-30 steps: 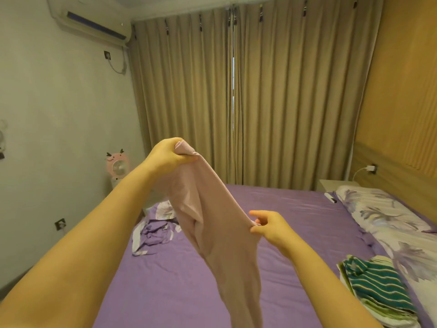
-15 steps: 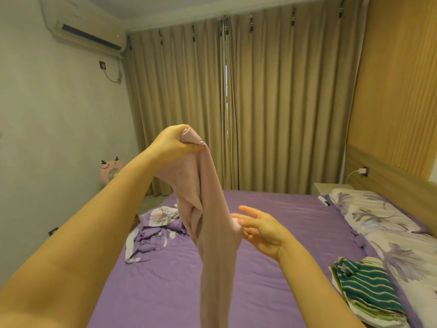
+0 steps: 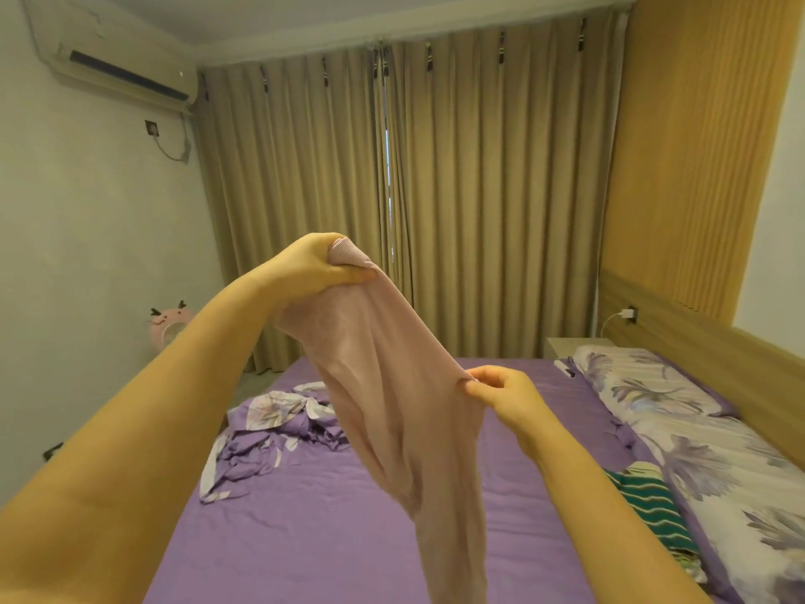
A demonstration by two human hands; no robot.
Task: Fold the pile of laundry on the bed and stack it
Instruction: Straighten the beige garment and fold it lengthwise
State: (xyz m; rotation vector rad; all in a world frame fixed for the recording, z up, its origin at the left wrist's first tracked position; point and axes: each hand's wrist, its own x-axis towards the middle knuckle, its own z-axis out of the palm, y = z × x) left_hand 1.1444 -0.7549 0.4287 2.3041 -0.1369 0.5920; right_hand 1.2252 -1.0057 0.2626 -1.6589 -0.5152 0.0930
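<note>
Garment held up mid-frame, over the bed.
I see the crumpled pile (image 3: 279, 433) lower left of the garment (image 3: 392, 411), the folded stack (image 3: 649, 512) lower right beside the pillows (image 3: 697, 433).

Left hand (image 3: 320, 264) grips pink garment (image 3: 392, 398); right hand (image 3: 505, 392) pinches edge.

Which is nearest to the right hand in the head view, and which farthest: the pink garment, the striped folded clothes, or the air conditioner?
1. Pink garment: pinched by the right hand itself.
2. Striped folded clothes: on the bed, lower right.
3. Air conditioner: high on the far left wall.
</note>
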